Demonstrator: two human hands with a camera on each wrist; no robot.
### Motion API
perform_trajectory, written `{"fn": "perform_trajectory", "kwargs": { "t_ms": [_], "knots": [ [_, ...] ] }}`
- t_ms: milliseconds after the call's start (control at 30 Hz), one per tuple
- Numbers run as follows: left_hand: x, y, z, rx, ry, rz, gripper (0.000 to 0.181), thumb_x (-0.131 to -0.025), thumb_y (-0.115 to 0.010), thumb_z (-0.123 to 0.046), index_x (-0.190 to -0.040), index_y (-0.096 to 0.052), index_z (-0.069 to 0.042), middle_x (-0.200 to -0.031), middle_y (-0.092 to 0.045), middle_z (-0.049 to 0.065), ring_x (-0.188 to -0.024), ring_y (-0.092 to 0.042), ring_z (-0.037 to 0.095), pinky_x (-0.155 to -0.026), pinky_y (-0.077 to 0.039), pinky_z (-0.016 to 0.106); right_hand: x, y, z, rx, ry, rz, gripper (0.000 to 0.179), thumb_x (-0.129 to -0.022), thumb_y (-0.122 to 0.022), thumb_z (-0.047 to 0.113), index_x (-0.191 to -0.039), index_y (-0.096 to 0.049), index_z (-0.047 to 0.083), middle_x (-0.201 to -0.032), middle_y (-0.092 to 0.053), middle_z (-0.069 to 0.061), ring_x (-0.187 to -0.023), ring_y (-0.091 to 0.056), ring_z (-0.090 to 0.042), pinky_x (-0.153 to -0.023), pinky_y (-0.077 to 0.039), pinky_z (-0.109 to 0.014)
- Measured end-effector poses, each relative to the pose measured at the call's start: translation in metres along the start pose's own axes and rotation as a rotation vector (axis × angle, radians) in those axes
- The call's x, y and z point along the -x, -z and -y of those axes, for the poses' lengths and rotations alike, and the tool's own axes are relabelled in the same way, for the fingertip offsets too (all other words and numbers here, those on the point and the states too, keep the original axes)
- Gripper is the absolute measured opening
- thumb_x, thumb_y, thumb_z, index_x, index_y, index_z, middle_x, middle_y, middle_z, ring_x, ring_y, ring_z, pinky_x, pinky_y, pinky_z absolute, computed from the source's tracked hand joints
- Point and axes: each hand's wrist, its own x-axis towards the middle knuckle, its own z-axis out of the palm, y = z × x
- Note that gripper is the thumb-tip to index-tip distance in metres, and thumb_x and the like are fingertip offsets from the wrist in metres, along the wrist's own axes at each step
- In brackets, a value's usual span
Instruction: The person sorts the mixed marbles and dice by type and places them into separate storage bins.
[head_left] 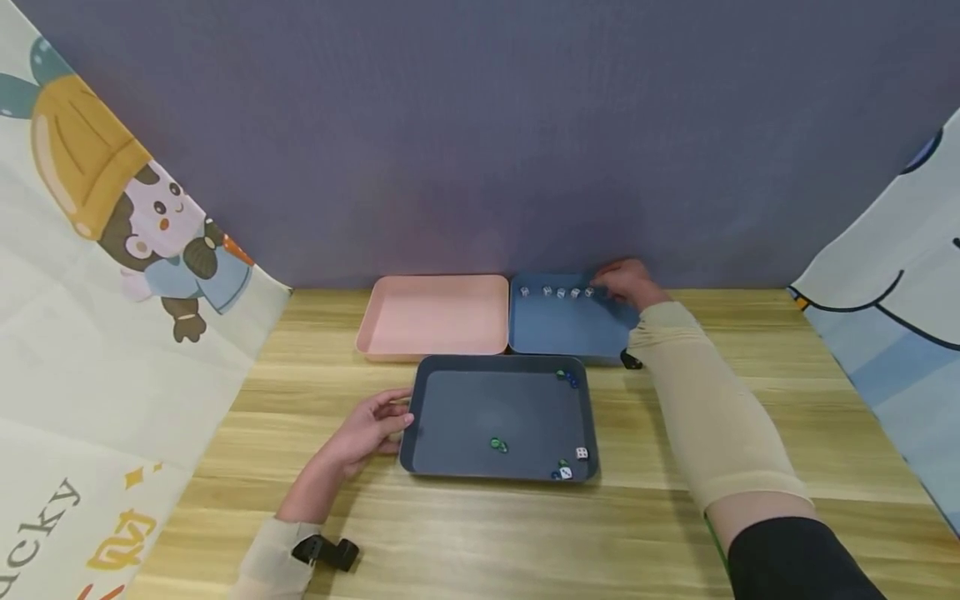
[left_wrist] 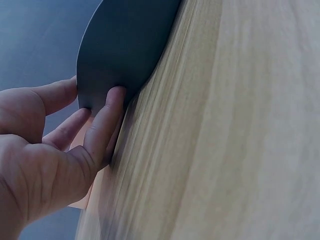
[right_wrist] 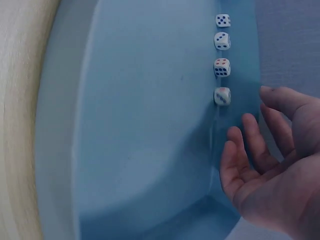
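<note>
My left hand [head_left: 371, 429] grips the left edge of the dark grey tray [head_left: 457, 417], with the thumb at its rim and fingers against the outer wall. In the left wrist view, fingertips [left_wrist: 116, 95] meet the wall of that tray [left_wrist: 125, 45]. Over the back right corner of the blue tray [head_left: 562, 329] is my right hand [head_left: 626, 282]. Its fingers are loosely bent at the back wall, with nothing visible between them. A row of several white dice [head_left: 561, 292] lies along the back of the blue tray; the nearest die [right_wrist: 222, 96] sits just beside the fingertips.
Inside the dark tray lie two white dice [head_left: 582, 453], green pieces [head_left: 498, 445] and small blue pieces [head_left: 572, 380]. Left of the blue tray stands a pink tray [head_left: 435, 317]. A grey-blue panel [head_left: 480, 150] rises behind the wooden table [head_left: 300, 367].
</note>
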Motion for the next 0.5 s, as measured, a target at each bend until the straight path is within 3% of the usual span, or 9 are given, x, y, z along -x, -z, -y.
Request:
{"fn": "perform_trajectory", "kwargs": {
  "t_ms": [167, 333, 433, 500],
  "knots": [
    [-0.001, -0.001, -0.002, -0.009, 0.006, 0.006, 0.058, -0.097, -0.061, -0.011, -0.148, -0.036, -0.003, -0.129, -0.046, 0.027, -0.103, -0.06, 0.029, -0.079, -0.055, 0.047, 0.005, 0.007, 0.003, -0.021, 0.004, -0.002, 0.036, -0.089, -0.07, 0.01, -0.121, -0.063, -0.003, -0.103, -0.063, -0.009, -0.064, -0.057, -0.014, -0.063, -0.05, -0.032],
    [-0.001, -0.001, -0.002, -0.022, 0.008, -0.012, 0.057, -0.097, -0.061, -0.012, -0.148, -0.037, -0.004, -0.13, -0.043, 0.027, -0.103, -0.059, 0.03, -0.078, -0.055, 0.046, 0.011, 0.012, 0.008, 0.085, 0.086, -0.002, 0.035, -0.091, -0.067, 0.015, -0.122, -0.063, -0.002, -0.09, -0.064, -0.012, -0.057, -0.05, -0.013, -0.069, -0.048, -0.041],
    [0.0, -0.001, -0.003, -0.03, 0.014, -0.021, 0.057, -0.097, -0.061, -0.012, -0.148, -0.038, -0.005, -0.131, -0.042, 0.027, -0.104, -0.059, 0.029, -0.078, -0.056, 0.046, 0.016, 0.011, 0.012, 0.199, 0.163, -0.014, 0.035, -0.093, -0.065, 0.019, -0.121, -0.064, -0.001, -0.101, -0.065, -0.017, -0.071, -0.056, -0.02, -0.077, -0.048, -0.044],
    [0.0, -0.001, -0.003, -0.032, 0.017, -0.023, 0.057, -0.097, -0.062, -0.012, -0.148, -0.038, -0.005, -0.132, -0.042, 0.027, -0.105, -0.058, 0.029, -0.078, -0.055, 0.046, 0.019, 0.008, 0.016, 0.25, 0.202, -0.013, 0.036, -0.094, -0.064, 0.022, -0.122, -0.064, -0.001, -0.114, -0.062, -0.019, -0.09, -0.059, -0.028, -0.084, -0.048, -0.046]
  ]
}}
